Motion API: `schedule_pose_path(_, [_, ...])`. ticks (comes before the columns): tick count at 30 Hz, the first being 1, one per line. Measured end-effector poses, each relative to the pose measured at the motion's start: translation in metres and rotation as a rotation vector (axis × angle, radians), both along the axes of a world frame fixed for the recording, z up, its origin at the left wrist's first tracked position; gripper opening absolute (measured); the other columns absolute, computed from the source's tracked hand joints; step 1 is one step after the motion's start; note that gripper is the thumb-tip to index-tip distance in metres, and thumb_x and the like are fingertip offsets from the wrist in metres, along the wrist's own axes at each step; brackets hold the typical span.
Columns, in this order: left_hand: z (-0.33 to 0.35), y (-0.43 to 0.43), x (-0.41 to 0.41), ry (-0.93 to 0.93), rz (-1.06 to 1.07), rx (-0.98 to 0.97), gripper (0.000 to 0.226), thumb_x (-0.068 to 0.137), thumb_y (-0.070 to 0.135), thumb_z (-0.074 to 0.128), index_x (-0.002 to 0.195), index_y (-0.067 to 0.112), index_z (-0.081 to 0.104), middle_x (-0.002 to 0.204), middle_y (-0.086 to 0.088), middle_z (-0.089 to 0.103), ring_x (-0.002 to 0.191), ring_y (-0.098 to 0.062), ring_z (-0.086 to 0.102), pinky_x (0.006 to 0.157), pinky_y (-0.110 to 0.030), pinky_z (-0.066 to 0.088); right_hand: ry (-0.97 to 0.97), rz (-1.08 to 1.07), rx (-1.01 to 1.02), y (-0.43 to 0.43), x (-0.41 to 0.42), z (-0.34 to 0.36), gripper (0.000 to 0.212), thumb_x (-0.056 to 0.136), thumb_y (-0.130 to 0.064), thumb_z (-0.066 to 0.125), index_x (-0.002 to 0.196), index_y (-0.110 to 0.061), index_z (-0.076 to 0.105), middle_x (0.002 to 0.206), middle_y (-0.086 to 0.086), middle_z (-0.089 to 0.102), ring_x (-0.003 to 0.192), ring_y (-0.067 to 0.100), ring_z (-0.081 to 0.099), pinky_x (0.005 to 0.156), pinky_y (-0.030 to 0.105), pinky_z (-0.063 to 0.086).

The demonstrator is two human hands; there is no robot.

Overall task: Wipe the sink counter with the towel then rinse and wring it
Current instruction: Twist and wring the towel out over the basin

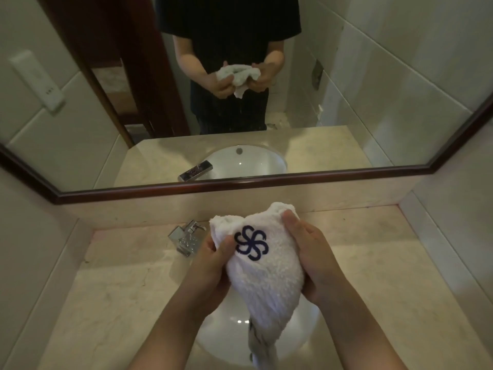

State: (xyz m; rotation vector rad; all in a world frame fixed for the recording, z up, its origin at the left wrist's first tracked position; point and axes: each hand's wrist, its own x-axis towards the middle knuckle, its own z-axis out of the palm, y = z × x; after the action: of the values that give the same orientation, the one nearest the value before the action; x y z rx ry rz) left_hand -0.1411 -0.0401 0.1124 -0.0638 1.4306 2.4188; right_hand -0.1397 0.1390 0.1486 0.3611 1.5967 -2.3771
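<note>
Towel (264, 279) tail's end out of frame

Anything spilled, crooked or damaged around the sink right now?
Nothing stands out. Both the left hand and the right hand grip the bunched white towel over the sink basin, its tail hanging into the bowl. The counter shows no spill, and the faucet looks intact.

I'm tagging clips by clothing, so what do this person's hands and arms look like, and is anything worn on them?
Both the left hand and right hand are bare: no gloves, rings, watch or bracelet show. The forearms are uncovered to the frame's edge. The mirror reflection shows short dark sleeves ending above the elbows.
</note>
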Motion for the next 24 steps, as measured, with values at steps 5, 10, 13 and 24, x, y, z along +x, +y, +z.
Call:
schedule_pose_path(5, [0.001, 0.011, -0.006, -0.056, 0.146, -0.282, 0.059, 0.086, 0.051, 0.067, 0.139, 0.028, 0.054, 0.131, -0.003, 0.07, 0.116, -0.022, 0.071, 0.09, -0.041, 0.06, 0.116, -0.074, 0.066, -0.006, 0.003, 0.004, 0.027, 0.098, -0.037, 0.061, 0.101, -0.017, 0.079, 0.102, 0.014, 0.08, 0.098, 0.032, 0.078, 0.087, 0.05, 0.063])
schedule_pose_path(10, [0.019, 0.029, 0.011, 0.065, 0.03, -0.365, 0.06, 0.077, 0.075, 0.059, 0.131, 0.048, 0.057, 0.126, 0.021, 0.069, 0.115, 0.002, 0.066, 0.091, -0.029, 0.058, 0.243, -0.006, 0.368, -0.017, 0.004, 0.001, 0.014, 0.086, -0.048, 0.064, 0.087, -0.046, 0.078, 0.09, -0.017, 0.079, 0.091, 0.0, 0.074, 0.073, 0.017, 0.058])
schedule_pose_path(13, [0.021, 0.024, 0.0, 0.063, 0.031, -0.367, 0.065, 0.073, 0.076, 0.064, 0.132, 0.05, 0.054, 0.128, 0.021, 0.068, 0.118, -0.003, 0.066, 0.089, -0.028, 0.058, 0.255, 0.051, 0.243, -0.009, 0.002, -0.004, 0.027, 0.086, -0.058, 0.07, 0.103, -0.04, 0.08, 0.105, 0.002, 0.08, 0.104, 0.022, 0.075, 0.089, 0.043, 0.063])
schedule_pose_path(24, [0.021, -0.018, -0.016, 0.191, -0.247, -0.206, 0.049, 0.064, 0.016, 0.089, 0.109, 0.021, 0.071, 0.106, -0.005, 0.075, 0.103, -0.029, 0.072, 0.085, -0.041, 0.062, 0.406, -0.087, 0.241, 0.016, 0.007, 0.008, 0.042, 0.09, -0.059, 0.067, 0.085, -0.018, 0.075, 0.077, 0.007, 0.07, 0.069, 0.024, 0.067, 0.059, 0.035, 0.058])
